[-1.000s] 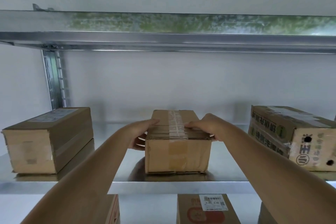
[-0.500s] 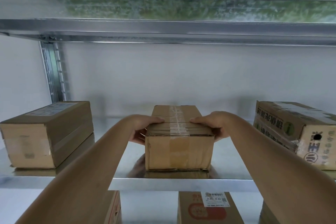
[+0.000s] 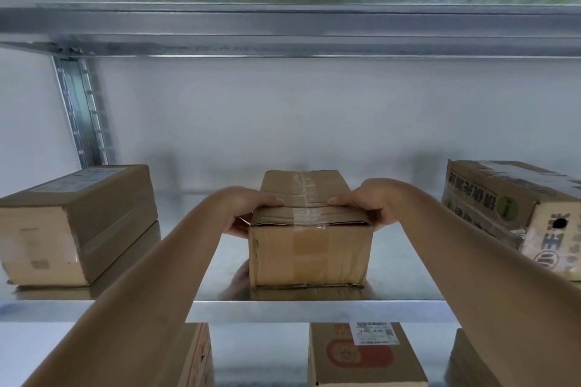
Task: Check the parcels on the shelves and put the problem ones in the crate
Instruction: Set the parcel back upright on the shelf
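As your head drops and the shelf (image 3: 314, 311) rises in view, your left hand (image 3: 248, 210) and right hand (image 3: 374, 207) still clasp the middle box (image 3: 309, 248), fingers curled over its lid, check unfinished.

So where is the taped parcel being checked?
Head view: the taped parcel sits mid-shelf between two other boxes, gripped by the left hand and right hand.

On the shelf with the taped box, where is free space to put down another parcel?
Bare shelf lies between the plain left box and the taped middle box, though the left hand reaches through it. A similar gap lies between the middle box and the printed right box, crossed by the right hand. Behind the boxes also looks bare.
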`<act>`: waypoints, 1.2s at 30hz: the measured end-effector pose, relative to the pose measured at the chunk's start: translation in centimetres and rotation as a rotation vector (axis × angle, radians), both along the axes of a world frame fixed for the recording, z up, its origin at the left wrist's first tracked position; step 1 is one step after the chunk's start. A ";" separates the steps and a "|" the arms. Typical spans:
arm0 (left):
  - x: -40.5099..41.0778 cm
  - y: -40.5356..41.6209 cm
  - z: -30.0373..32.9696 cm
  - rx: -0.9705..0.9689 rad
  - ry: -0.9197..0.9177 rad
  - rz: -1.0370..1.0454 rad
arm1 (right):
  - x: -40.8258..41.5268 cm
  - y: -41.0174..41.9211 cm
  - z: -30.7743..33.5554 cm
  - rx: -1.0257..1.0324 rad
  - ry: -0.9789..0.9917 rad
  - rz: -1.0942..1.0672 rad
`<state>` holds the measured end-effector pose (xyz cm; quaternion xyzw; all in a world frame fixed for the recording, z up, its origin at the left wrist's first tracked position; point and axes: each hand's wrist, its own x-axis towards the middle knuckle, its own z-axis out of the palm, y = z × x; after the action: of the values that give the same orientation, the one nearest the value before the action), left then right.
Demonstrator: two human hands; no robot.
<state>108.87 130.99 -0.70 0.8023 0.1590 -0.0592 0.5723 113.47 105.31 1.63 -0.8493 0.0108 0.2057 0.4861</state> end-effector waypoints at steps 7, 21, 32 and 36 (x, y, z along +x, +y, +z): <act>-1.1 -0.1 -0.8 -0.068 -0.037 0.031 | -1.3 -0.7 -1.0 0.053 -0.079 -0.050; -2.6 -2.4 0.6 -0.193 -0.170 0.061 | -3.1 -2.3 2.8 0.239 -0.243 -0.150; -2.0 -1.9 4.2 -0.208 -0.037 -0.059 | -4.5 1.4 5.8 0.182 -0.339 0.036; -2.0 -0.8 5.4 -0.179 -0.049 -0.045 | -3.5 2.2 5.1 0.196 -0.183 0.034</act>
<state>106.90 130.19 4.67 0.7524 0.1209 -0.0666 0.6440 109.93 107.48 6.70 -0.8130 -0.0681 0.1356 0.5621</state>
